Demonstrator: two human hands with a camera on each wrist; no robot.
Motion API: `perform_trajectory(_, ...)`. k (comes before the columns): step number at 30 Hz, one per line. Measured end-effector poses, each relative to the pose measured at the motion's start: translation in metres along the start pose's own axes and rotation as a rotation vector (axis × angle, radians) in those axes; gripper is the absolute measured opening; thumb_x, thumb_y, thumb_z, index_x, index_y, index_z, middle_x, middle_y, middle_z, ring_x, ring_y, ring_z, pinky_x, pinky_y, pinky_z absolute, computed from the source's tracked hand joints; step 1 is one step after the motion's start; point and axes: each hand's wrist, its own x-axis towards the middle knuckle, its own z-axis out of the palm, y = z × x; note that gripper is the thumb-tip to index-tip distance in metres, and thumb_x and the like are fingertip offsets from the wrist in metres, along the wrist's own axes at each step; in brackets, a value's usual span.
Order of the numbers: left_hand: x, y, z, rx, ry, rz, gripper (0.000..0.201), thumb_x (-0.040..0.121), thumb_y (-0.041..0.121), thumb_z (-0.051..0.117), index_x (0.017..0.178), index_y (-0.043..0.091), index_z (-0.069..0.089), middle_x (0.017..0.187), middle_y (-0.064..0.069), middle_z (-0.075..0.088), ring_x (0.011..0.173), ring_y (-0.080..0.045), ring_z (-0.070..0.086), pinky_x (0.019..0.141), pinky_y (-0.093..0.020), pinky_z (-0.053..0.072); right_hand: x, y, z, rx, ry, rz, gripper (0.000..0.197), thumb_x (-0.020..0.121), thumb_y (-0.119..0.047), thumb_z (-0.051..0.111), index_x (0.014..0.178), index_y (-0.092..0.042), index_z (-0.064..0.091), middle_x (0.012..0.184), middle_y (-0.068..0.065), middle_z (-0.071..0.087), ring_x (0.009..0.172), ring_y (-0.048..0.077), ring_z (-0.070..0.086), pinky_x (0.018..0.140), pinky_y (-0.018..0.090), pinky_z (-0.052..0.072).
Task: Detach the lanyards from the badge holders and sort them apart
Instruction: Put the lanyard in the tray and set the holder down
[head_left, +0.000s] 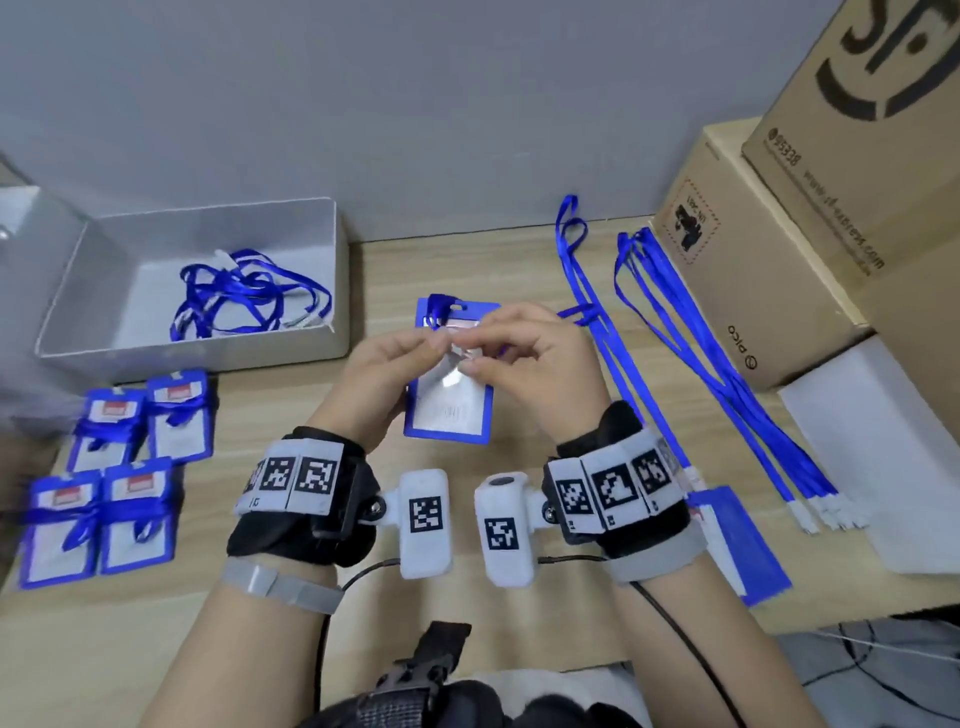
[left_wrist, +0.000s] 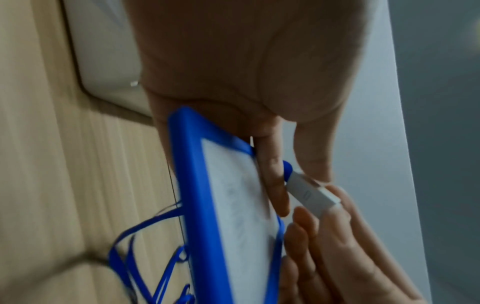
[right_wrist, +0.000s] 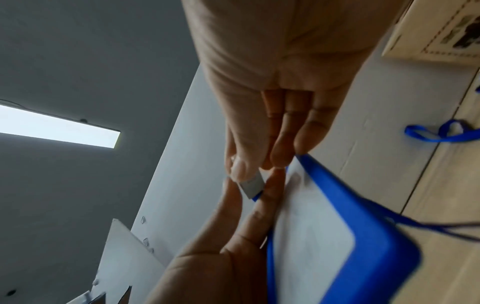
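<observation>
A blue badge holder (head_left: 448, 415) with a clear window is lifted over the middle of the table, upright between both hands. Its blue lanyard (head_left: 439, 307) is bunched at the holder's top slot. My left hand (head_left: 431, 340) pinches the lanyard's white clip (left_wrist: 311, 193) between thumb and forefinger. My right hand (head_left: 467, 358) pinches the same clip (right_wrist: 251, 186) from the other end, thumb on top. Both wrist views show the holder (left_wrist: 233, 205) (right_wrist: 324, 226) leaning against the remaining fingers. Whether the clip is undone is hidden.
A grey open box (head_left: 208, 210) at back left holds loose tangled lanyards (head_left: 249, 291). Several lanyard-wrapped holders (head_left: 119, 467) lie at left. Straight lanyards (head_left: 701, 353) and a bare blue holder (head_left: 737, 540) lie at right, beside cardboard boxes (head_left: 779, 260) and a white slab (head_left: 883, 457).
</observation>
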Motion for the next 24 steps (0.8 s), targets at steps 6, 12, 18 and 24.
perform_trajectory(6, -0.017, -0.001, -0.057, 0.006, 0.065, 0.029, 0.020, 0.072, 0.031, 0.065, 0.078, 0.012, 0.069, 0.073, 0.001, 0.069, 0.066, -0.013, 0.064, 0.061, -0.024, 0.050, 0.003, -0.013, 0.049, 0.023, -0.056, 0.025, 0.038, 0.062, -0.001, 0.077, 0.079, -0.033, 0.066, 0.076, -0.011, 0.060, 0.064, 0.004, 0.053, 0.063, 0.016, 0.046)
perform_trajectory(12, -0.029, 0.003, -0.091, 0.026, 0.060, 0.050, 0.021, 0.074, 0.029, 0.061, 0.081, 0.010, 0.067, 0.080, -0.005, 0.066, 0.074, -0.017, 0.062, 0.066, -0.027, 0.051, 0.002, -0.019, 0.088, 0.059, -0.024, 0.061, 0.036, 0.061, 0.001, 0.078, 0.069, -0.029, 0.059, 0.067, -0.006, 0.059, 0.058, 0.005, 0.048, 0.058, 0.017, 0.043)
perform_trajectory(18, -0.031, 0.007, -0.105, 0.082, 0.025, 0.045, 0.014, 0.074, 0.027, 0.064, 0.063, 0.022, 0.071, 0.063, 0.007, 0.066, 0.060, -0.008, 0.060, 0.057, -0.018, 0.049, -0.001, -0.025, 0.101, 0.015, -0.095, 0.068, 0.034, 0.062, -0.001, 0.078, 0.072, -0.028, 0.061, 0.062, -0.003, 0.052, 0.058, 0.009, 0.043, 0.056, 0.016, 0.040)
perform_trajectory(24, -0.030, 0.008, -0.097, 0.037, -0.013, 0.084, 0.016, 0.075, 0.024, 0.067, 0.059, 0.021, 0.070, 0.059, 0.006, 0.066, 0.055, -0.005, 0.059, 0.055, -0.014, 0.048, 0.002, -0.024, 0.096, -0.040, -0.098, 0.038, 0.032, 0.060, -0.003, 0.080, 0.070, -0.027, 0.061, 0.060, -0.004, 0.053, 0.055, 0.009, 0.044, 0.056, 0.014, 0.040)
